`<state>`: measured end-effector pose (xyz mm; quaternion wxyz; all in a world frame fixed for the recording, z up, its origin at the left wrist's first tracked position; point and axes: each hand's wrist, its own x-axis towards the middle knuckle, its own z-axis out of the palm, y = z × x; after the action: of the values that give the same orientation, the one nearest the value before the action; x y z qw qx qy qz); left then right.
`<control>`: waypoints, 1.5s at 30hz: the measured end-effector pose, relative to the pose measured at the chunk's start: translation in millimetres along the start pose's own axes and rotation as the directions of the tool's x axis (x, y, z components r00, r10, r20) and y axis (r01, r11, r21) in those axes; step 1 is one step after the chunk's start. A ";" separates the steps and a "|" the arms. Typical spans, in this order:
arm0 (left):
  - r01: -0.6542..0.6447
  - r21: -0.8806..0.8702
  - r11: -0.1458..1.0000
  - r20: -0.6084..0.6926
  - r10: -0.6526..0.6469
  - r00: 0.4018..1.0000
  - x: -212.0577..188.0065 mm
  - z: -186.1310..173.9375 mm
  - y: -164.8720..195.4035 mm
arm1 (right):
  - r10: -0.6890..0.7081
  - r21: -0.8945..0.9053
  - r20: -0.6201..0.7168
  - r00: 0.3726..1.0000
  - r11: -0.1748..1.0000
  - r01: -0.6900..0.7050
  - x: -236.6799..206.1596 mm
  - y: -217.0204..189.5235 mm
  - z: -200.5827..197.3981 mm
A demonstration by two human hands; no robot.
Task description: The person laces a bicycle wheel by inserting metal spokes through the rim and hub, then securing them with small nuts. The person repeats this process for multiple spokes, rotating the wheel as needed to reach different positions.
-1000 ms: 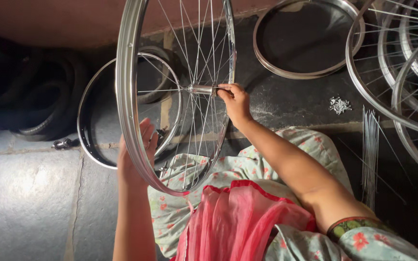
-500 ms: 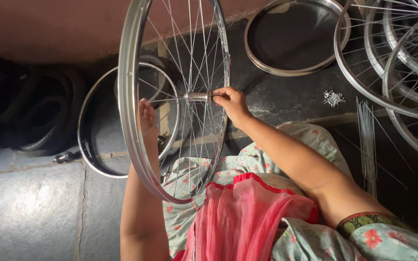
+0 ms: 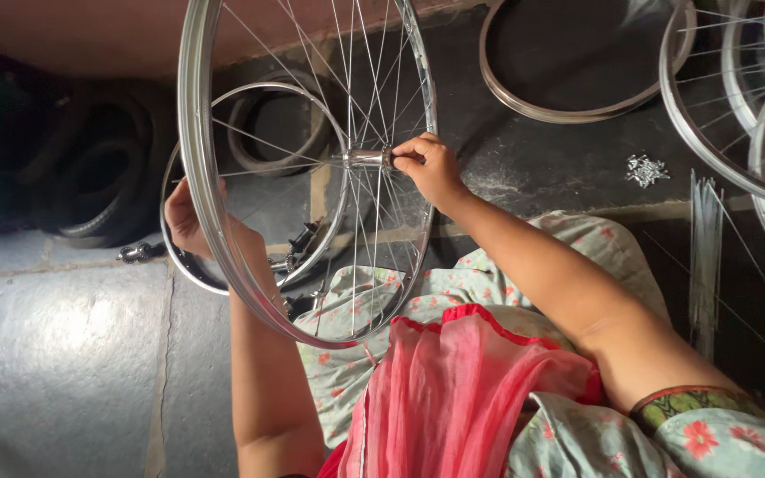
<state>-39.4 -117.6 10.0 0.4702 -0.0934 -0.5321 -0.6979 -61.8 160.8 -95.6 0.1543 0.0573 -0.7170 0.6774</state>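
Observation:
A silver spoked bicycle wheel [image 3: 201, 177] stands upright on my lap, seen nearly edge-on. My right hand [image 3: 431, 168] pinches the end of its metal hub axle [image 3: 363, 159] at the wheel's centre. My left hand [image 3: 186, 221] sits behind the near rim on the wheel's left side, pressed against the rim, its fingers partly hidden by it. Thin spokes fan from the hub to the rim. My lap is covered by floral cloth and a pink scarf [image 3: 453, 389].
A second spoked rim [image 3: 223, 283] lies on the stone floor behind the wheel. Black tyres [image 3: 90, 177] are piled at left. A bare rim [image 3: 568, 111], more spoked wheels [image 3: 754, 115], a heap of small nipples [image 3: 646, 170] and a bundle of loose spokes [image 3: 704, 248] lie at right.
The view has shifted slightly and the wheel has turned a little. My left hand has slid up along the rim; my right hand stays on the hub axle.

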 end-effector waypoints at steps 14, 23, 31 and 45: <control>-0.559 0.768 0.313 0.446 0.364 0.817 39.3 41.7 34.8 | -0.163 -0.272 0.065 0.985 0.946 0.174 7.7 -4.5 16.0; 0.228 -0.018 0.974 0.439 -0.197 0.877 26.2 42.6 27.9 | -0.195 -0.256 0.044 0.980 0.946 0.200 4.8 -2.3 14.2; 0.377 -0.066 0.924 0.429 -0.314 0.847 34.1 17.3 23.1 | -0.188 -0.254 0.035 0.982 0.948 0.191 6.6 -0.8 13.0; 0.144 -0.038 0.989 0.020 -0.143 0.989 -5.7 17.3 34.5 | -0.189 -0.253 0.049 0.981 0.948 0.195 8.5 2.1 14.4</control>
<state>-16.6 -99.8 36.2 0.4121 -0.0704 -0.5276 -0.7395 -72.6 147.8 -95.6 0.2168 0.1147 -0.7913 0.5600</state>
